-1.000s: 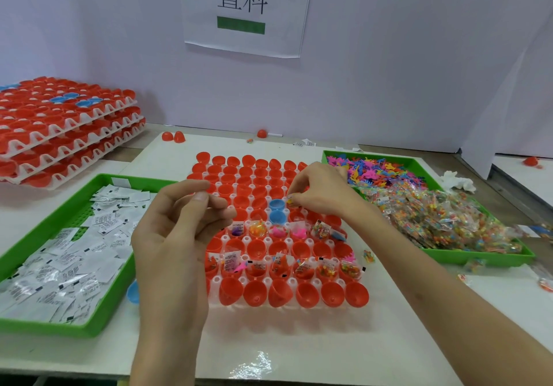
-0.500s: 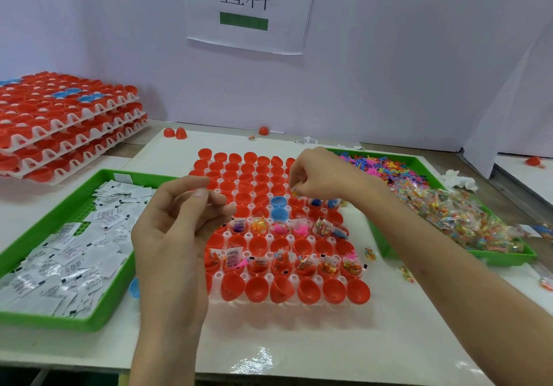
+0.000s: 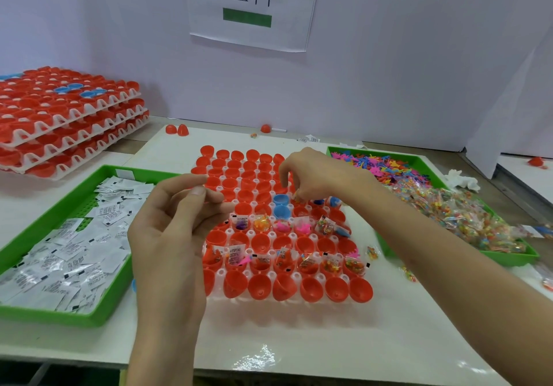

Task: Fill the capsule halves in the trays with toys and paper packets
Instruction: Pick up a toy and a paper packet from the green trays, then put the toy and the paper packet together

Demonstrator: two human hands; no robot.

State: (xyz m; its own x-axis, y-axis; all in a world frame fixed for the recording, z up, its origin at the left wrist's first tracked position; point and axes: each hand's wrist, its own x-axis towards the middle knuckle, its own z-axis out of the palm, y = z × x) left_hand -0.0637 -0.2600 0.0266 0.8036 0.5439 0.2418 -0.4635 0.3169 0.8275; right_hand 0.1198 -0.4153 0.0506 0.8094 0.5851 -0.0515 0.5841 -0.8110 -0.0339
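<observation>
The right hand (image 3: 317, 176) hovers over the middle of the capsule tray (image 3: 220, 272) in the centre of the frame. Its fingers (image 3: 285, 165) are curled downward, and their tips are closed on a small colourful toy (image 3: 296, 196) just above the red capsule halves (image 3: 260, 242), beside two blue halves (image 3: 281, 206). The left hand (image 3: 176, 230) is raised in the lower centre, in front of the tray's left edge. Its fingers are curled, with the thumb tip pressed against the fingertips (image 3: 199, 190). Whether anything is pinched there cannot be told. Two rows of the red halves nearer the bottom of the tray already hold bagged toys and paper slips, and the nearest row is bare. The paper packets (image 3: 74, 254) lie heaped in a green tray (image 3: 59, 317) at lower left. Loose and bagged toys (image 3: 457, 215) fill a second green tray (image 3: 508, 258) at the right. A stack of loaded trays (image 3: 59, 116) stands at upper left.
</observation>
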